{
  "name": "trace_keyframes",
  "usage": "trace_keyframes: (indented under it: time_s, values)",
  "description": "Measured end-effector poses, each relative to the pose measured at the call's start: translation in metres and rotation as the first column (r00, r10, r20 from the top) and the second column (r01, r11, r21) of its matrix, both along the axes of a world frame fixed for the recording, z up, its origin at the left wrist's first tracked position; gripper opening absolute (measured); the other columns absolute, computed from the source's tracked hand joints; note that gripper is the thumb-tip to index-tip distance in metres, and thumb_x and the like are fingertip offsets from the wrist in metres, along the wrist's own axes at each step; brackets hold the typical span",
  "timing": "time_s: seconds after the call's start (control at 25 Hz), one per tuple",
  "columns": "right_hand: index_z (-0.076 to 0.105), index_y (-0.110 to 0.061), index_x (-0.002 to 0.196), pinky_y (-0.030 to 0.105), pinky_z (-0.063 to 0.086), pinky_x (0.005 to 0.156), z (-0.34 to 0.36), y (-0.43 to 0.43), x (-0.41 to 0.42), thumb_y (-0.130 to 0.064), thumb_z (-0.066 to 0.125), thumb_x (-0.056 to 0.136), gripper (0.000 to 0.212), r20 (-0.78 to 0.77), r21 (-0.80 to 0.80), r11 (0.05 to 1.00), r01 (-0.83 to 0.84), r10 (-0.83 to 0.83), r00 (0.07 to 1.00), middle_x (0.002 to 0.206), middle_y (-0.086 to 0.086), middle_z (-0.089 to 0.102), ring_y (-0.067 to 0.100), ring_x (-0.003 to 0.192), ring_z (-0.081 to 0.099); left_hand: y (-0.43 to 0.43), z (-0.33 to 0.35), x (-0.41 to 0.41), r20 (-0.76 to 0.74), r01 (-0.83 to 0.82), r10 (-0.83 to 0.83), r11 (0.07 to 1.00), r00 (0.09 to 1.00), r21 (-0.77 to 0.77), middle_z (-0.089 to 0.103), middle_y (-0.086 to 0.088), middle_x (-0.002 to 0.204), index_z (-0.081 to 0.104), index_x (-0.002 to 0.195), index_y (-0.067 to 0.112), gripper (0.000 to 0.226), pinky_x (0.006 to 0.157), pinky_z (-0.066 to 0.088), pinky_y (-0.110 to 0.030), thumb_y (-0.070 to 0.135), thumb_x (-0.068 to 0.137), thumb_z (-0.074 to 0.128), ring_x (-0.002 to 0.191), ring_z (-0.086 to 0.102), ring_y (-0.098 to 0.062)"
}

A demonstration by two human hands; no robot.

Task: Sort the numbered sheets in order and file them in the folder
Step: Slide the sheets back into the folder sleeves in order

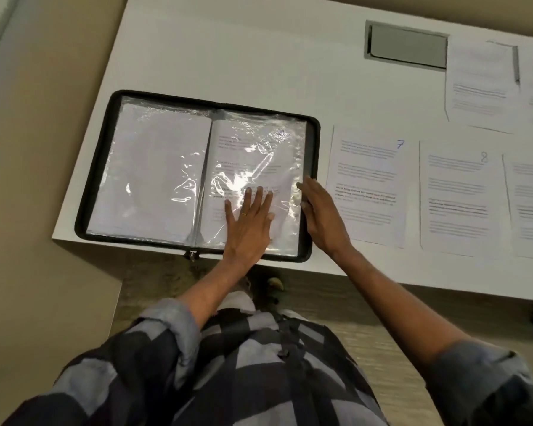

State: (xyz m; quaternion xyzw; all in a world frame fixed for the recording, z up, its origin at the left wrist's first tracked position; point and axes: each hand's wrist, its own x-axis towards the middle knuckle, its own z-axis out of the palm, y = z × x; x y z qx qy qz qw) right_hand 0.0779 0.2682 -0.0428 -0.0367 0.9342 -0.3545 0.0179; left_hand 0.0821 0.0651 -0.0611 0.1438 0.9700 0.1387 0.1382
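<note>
Nearest, left hand (248, 222) pressed flat, fingers (260, 195) straight, on the open folder (99, 167) at 10 o'clock, right hand (319, 213) loosely extended, touching its 3 o'clock edge, holding nothing, sheet 7 (366, 186) and sheet 8 (459, 198) beyond on the tabletop (228, 50).

Dim warm light, overhead glare on plastic sleeves (243, 176), printed text perhaps motion-blurred, edges bowed

handwritten 7 on one loose sheet (368, 186), 8 on its right neighbour (460, 201)

A white desk (259, 50) with a grey cable hatch (408, 46) stands over wood-grain floor (336, 302).
</note>
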Motion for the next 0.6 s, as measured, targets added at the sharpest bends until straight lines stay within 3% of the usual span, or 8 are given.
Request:
trace_keyframes:
  time_s: [0.08,0.16,0.28,0.44,0.52,0.6]
  values:
    - [0.045,-0.016,0.152,0.029,0.029,0.122,0.006,-0.012,0.011,-0.015,0.044,0.109,0.043,-0.014,-0.181,0.978,0.108,-0.112,0.994,0.161,0.002,0.039,0.012,0.148,0.035,-0.002,0.016,0.003,0.004,-0.113,0.115,0.967,0.993,0.226,0.012,0.007,0.170,0.014,0.163,0.029,0.052,0.124,0.003,-0.061,0.039,0.112,0.017,0.158,-0.001,-0.013]
    - [0.043,-0.014,0.153,0.037,0.032,0.123,0.011,-0.029,0.013,-0.019,0.044,0.109,0.044,0.024,-0.284,0.946,0.158,-0.158,0.987,0.160,0.003,0.040,0.013,0.147,0.037,-0.007,0.038,0.007,0.083,-0.222,0.208,0.853,0.975,0.472,0.017,0.011,0.169,0.019,0.162,0.035,0.050,0.127,0.003,-0.054,0.043,0.112,0.021,0.156,0.005,-0.006]
    - [0.034,-0.014,0.157,0.046,0.036,0.120,0.026,-0.072,0.010,-0.028,0.046,0.108,0.052,0.083,-0.383,0.923,0.019,0.013,0.996,0.160,0.002,0.040,0.013,0.146,0.039,-0.024,0.075,0.018,0.276,-0.371,0.249,0.629,0.929,0.683,0.019,0.015,0.168,0.022,0.160,0.039,0.057,0.128,0.017,-0.043,0.055,0.106,0.029,0.153,0.016,-0.002]
    - [0.023,-0.017,0.161,0.040,0.035,0.121,0.056,-0.136,0.003,-0.041,0.039,0.107,0.061,0.031,-0.422,0.887,-0.187,0.220,0.975,0.166,0.001,0.030,0.008,0.148,0.034,-0.057,0.135,0.018,0.388,-0.504,0.324,0.494,0.863,0.709,0.025,0.011,0.167,0.022,0.160,0.038,0.085,0.121,0.028,-0.036,0.080,0.089,0.036,0.147,0.029,-0.005]
    - [0.020,-0.018,0.162,0.039,0.027,0.125,0.066,-0.162,0.001,-0.044,0.038,0.107,0.063,-0.007,-0.398,0.878,-0.266,0.287,0.958,0.169,0.001,0.020,0.013,0.154,0.023,-0.084,0.158,0.017,0.361,-0.527,0.403,0.456,0.841,0.717,0.027,0.014,0.165,0.022,0.161,0.036,0.084,0.115,0.033,-0.030,0.068,0.091,0.056,0.144,0.032,-0.003]
    - [0.017,-0.023,0.162,0.034,0.018,0.127,0.072,-0.185,-0.003,-0.044,0.039,0.108,0.062,0.015,-0.359,0.871,-0.336,0.366,0.931,0.171,-0.003,0.010,0.010,0.156,0.013,-0.118,0.168,0.015,0.329,-0.554,0.480,0.469,0.814,0.688,0.028,0.015,0.163,0.020,0.161,0.035,0.084,0.106,0.035,-0.023,0.041,0.094,0.070,0.142,0.033,-0.003]
